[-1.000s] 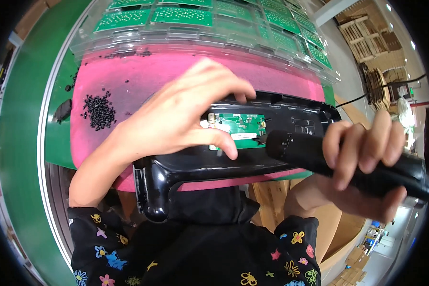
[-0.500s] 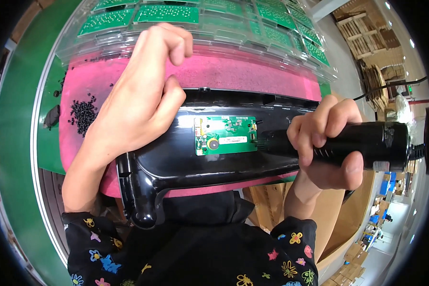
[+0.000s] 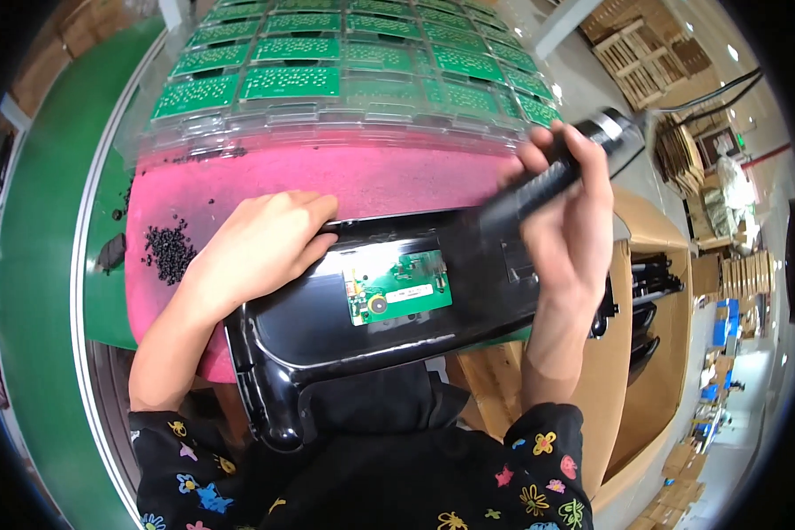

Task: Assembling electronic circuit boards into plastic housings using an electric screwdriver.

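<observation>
The left hand (image 3: 261,247) is lying flat, fingers spread loosely, pressing on the upper edge of a long glossy black plastic housing (image 3: 344,327). Just below its fingertips a small green circuit board (image 3: 399,287) is sitting in the housing. The right hand (image 3: 567,221) is gripping a black cylindrical power screwdriver (image 3: 556,177), fingers closed around it, above the housing's right end.

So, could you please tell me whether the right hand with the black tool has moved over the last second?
Yes. The right hand has swung the black tool up and leftward, from low beside the black housing toward the clear tray of green boards.
</observation>
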